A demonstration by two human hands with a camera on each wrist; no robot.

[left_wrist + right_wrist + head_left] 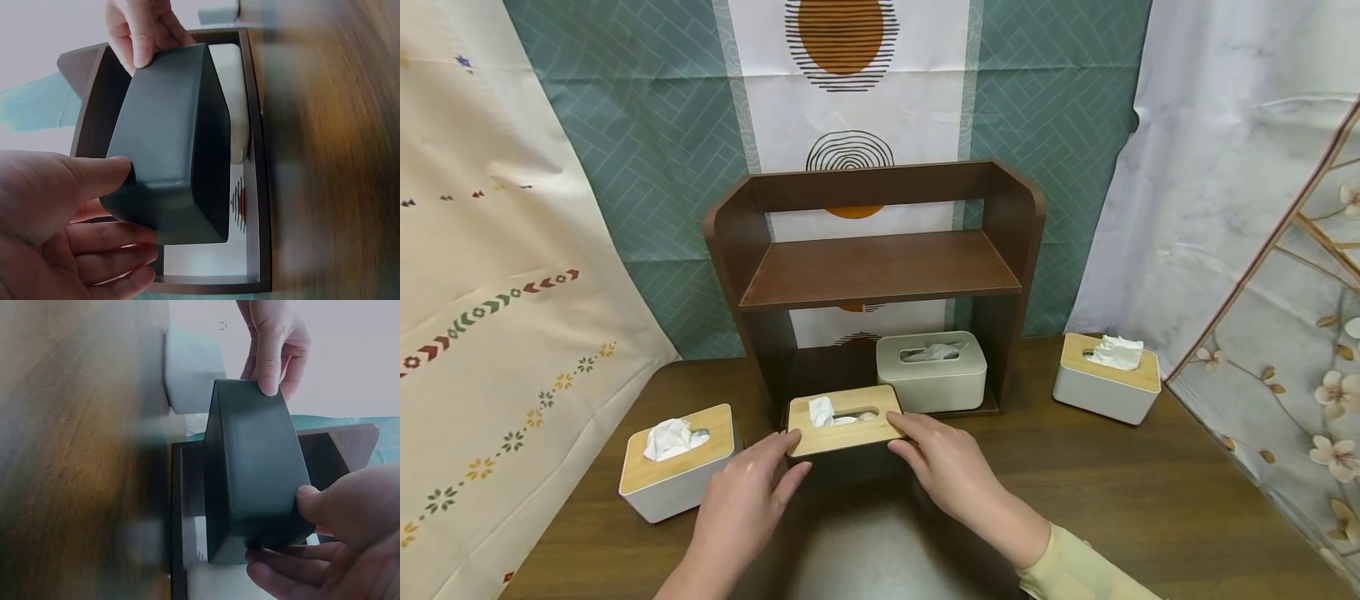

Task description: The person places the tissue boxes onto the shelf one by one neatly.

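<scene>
My left hand [741,500] and right hand [951,467] grip the opposite short ends of the dark tissue box [846,419], held between them with its long axis running left-right, directly ahead and just before the shelf's [880,275] lower bay, both equally near.

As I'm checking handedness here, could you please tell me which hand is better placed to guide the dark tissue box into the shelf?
Probably left: the left hand faces the shelf's free side; the grey box fills the right.
</scene>
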